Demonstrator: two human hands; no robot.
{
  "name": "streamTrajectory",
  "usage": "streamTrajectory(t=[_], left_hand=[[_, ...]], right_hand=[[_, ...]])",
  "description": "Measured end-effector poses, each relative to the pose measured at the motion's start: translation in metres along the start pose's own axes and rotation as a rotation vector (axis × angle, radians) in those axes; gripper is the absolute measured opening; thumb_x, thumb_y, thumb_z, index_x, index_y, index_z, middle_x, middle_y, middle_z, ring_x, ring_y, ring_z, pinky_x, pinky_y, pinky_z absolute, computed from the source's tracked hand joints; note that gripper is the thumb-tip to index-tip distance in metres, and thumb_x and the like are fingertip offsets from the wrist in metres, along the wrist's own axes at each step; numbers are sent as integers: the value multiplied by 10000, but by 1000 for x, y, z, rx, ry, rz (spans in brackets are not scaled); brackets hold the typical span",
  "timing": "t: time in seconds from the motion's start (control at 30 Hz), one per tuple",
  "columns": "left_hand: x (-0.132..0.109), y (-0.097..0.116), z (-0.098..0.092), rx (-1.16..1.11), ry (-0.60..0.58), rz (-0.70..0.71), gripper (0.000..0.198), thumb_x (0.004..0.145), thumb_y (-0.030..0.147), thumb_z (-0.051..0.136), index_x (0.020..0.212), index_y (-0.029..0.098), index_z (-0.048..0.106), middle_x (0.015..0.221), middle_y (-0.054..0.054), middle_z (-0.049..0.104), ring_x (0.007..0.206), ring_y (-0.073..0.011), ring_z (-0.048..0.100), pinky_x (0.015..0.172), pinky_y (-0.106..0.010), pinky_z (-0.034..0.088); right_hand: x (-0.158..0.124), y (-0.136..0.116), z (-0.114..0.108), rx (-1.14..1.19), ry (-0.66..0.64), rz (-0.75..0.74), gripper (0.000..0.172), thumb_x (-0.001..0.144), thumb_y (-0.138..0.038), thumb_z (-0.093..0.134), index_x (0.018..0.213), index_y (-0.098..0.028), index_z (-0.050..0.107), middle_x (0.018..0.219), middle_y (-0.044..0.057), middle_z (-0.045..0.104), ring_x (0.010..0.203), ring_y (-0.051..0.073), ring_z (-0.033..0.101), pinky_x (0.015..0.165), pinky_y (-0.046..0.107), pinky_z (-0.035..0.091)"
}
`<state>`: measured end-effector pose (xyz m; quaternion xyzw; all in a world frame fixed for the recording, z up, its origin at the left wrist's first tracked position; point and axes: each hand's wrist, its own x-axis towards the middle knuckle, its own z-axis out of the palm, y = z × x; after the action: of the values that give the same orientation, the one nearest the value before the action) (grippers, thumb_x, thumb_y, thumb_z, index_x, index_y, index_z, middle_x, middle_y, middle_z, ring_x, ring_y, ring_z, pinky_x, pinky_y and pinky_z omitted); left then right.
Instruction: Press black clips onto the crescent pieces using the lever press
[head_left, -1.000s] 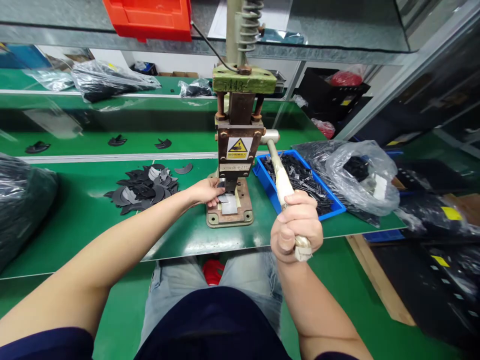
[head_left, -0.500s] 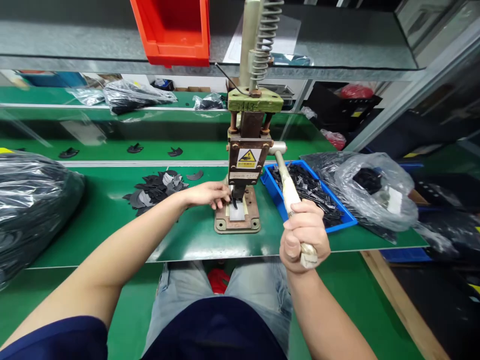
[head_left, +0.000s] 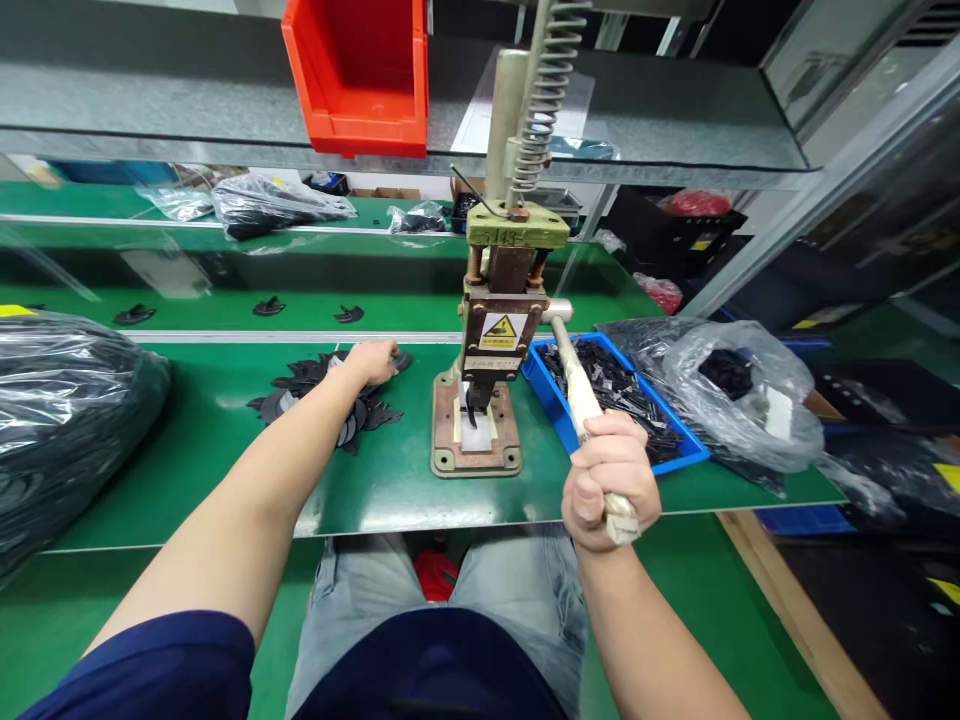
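My right hand (head_left: 613, 480) is wrapped round the wrapped lever (head_left: 577, 385) of a green and brown hand press (head_left: 501, 335). A thin black curved piece (head_left: 471, 405) stands at the foot of the press, over a pale plate (head_left: 475, 434) on its base. My left hand (head_left: 375, 362) is left of the press, at the back right edge of a pile of flat dark curved pieces (head_left: 300, 378). Its fingertips are at a dark grey piece (head_left: 403, 361); whether they grip it is unclear.
Right of the press lies a blue tray (head_left: 551, 400) of small black parts, beside an open clear bag (head_left: 772, 440). A large black bag (head_left: 75, 420) sits far left. Overhead, a red bin (head_left: 367, 135) hangs over the shelf edge (head_left: 675, 172).
My left hand has moved left and back, from the foot of the press to the pile. My right hand stays on the lever. The view has shifted slightly.
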<state>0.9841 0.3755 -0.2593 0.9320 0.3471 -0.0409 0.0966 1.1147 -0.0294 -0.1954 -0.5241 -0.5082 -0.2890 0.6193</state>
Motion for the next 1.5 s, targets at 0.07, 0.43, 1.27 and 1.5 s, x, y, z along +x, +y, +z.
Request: streamTrajectory(t=[0.07, 0.43, 1.27, 1.5], left_hand=[[-4, 8, 0, -28, 8, 36, 520, 890, 251, 705, 1395, 182, 600, 1223, -154, 774, 1128, -308, 724, 962, -365, 521], [-88, 36, -17, -122, 64, 462, 164, 904, 293, 609, 994, 212, 719, 963, -82, 683, 952, -262, 678, 874, -354, 527], [-85, 106, 40, -1125, -158, 119, 376, 899, 488, 803, 870, 192, 574, 611, 15, 643, 501, -118, 604, 488, -221, 489], [-76, 100, 30, -1155, -268, 148, 429, 851, 523, 852, 899, 171, 610, 718, -4, 679, 565, -133, 669, 480, -225, 528]], right_hand=[[2, -2, 2, 39, 46, -50, 222, 947, -376, 623, 767, -269, 548, 702, -13, 615, 883, 261, 704, 947, 609, 559], [4, -4, 7, 94, 68, -48, 240, 957, -370, 644, 766, -260, 549, 695, -3, 609, 885, 265, 678, 922, 606, 534], [5, -8, 5, 96, 34, -28, 235, 970, -362, 644, 778, -254, 564, 713, -6, 613, 903, 261, 686, 932, 596, 534], [5, -6, 6, 94, 57, -42, 255, 964, -380, 642, 761, -256, 549, 702, -13, 614, 888, 255, 677, 900, 578, 543]])
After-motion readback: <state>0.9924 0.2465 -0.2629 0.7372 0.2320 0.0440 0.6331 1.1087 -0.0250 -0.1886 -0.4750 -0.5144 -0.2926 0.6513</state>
